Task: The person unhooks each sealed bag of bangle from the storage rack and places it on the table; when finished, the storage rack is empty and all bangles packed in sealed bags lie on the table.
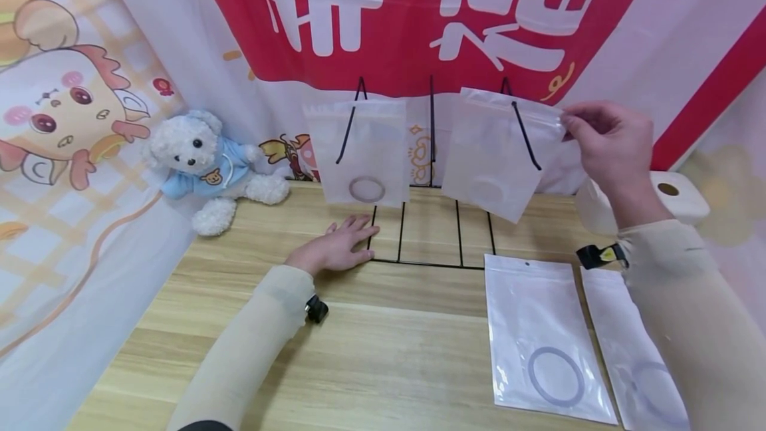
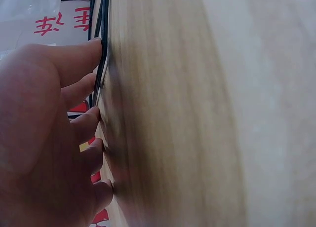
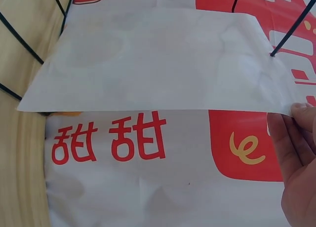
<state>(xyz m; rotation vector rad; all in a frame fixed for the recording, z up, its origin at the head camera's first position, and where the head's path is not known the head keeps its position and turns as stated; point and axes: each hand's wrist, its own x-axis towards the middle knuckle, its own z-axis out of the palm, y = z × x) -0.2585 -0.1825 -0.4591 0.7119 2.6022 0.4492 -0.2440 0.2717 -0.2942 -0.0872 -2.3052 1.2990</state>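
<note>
A white zip bag [image 1: 497, 158] hangs tilted on the right prong of a black wire rack [image 1: 432, 265]. My right hand [image 1: 616, 145] pinches that bag's upper right corner; the right wrist view shows thumb and fingers on the bag [image 3: 158, 64], with the prong passing through its top. My left hand [image 1: 338, 248] lies on the table with fingers spread, touching the left side of the rack's base. In the left wrist view the left hand [image 2: 54, 128] has its fingertips on the wood beside the black wire. Another bag [image 1: 368, 138] with a ring showing through hangs on the left prong.
Two more white bags, one bag [image 1: 532, 311] and a second bag [image 1: 616, 324] partly behind my right arm, lie on the table [image 1: 359, 364] at the right. A teddy bear [image 1: 206, 165] sits at the back left. A white tissue roll or box [image 1: 688, 201] stands at the back right.
</note>
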